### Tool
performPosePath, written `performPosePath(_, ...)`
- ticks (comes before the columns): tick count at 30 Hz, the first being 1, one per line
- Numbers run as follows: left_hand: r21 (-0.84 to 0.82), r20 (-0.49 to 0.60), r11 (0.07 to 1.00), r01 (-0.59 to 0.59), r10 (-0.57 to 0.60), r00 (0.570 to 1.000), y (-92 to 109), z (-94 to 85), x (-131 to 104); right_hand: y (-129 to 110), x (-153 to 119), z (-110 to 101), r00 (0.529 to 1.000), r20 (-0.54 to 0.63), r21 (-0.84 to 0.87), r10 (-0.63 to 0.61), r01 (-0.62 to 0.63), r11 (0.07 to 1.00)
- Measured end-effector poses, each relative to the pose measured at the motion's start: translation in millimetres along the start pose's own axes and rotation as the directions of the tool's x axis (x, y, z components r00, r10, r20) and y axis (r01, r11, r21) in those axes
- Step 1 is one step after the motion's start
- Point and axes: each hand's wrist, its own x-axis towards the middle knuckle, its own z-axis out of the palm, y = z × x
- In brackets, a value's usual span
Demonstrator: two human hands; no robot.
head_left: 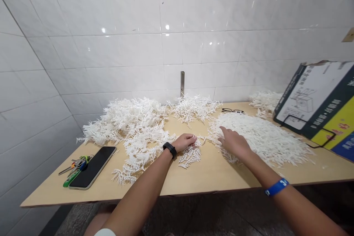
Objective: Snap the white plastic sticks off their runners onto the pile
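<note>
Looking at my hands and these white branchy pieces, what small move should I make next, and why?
Probably pinch a piece from the big right heap with your right hand: its thumb and forefinger look parted at the heap's left edge, while your left hand seems to pinch a small white bunch.

Behind the pale wooden table (pixel 207 182), a glossy white-tiled back wall (pixel 238 11) is reflecting small light spots (pixel 167 27), while a tiled side wall (pixel 30 136) is flanking the table's left, a metal bracket (pixel 182 81) is standing upright at its rear, and dark flooring (pixel 193 214) is showing beneath its front edge.
</note>
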Motion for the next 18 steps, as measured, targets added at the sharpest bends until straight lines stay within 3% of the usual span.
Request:
performPosePath(2, -0.011, 0.011, 1.0, -0.005, 0.005, 1.0, 2.6, 0.2, -1.4, -7.7, 1.4, 10.7, 0.998, 0.042, 0.129, -0.04, 0.034, 0.991)
performPosePath(5, -0.032, 0.044, 0.999, -0.04, 0.042, 0.998, 2.3, 0.2, -1.5, -31.9, -6.0, 29.4, 0.971, 0.15, 0.425, -0.187, 0.107, 0.899)
performPosePath(9, -0.081, 0.102, 0.992, -0.093, 0.101, 0.99, -1.6, -0.9, -1.3, -53.7, -15.6, 49.1, 0.959, 0.082, 0.551, -0.271, 0.183, 0.814)
performPosePath(15, -0.041, 0.127, 0.998, -0.057, 0.062, 0.99, 3.3, -2.1, -4.6, -57.9, -43.5, 67.8, 0.988, -0.014, 0.699, -0.157, 0.122, 0.705)
performPosePath(18, -0.109, -0.024, 0.994, -0.002, 0.0, 1.0, 2.4, -2.7, -3.3, -60.7, -64.6, 65.0, 0.987, -0.032, 0.682, -0.158, 0.137, 0.719)
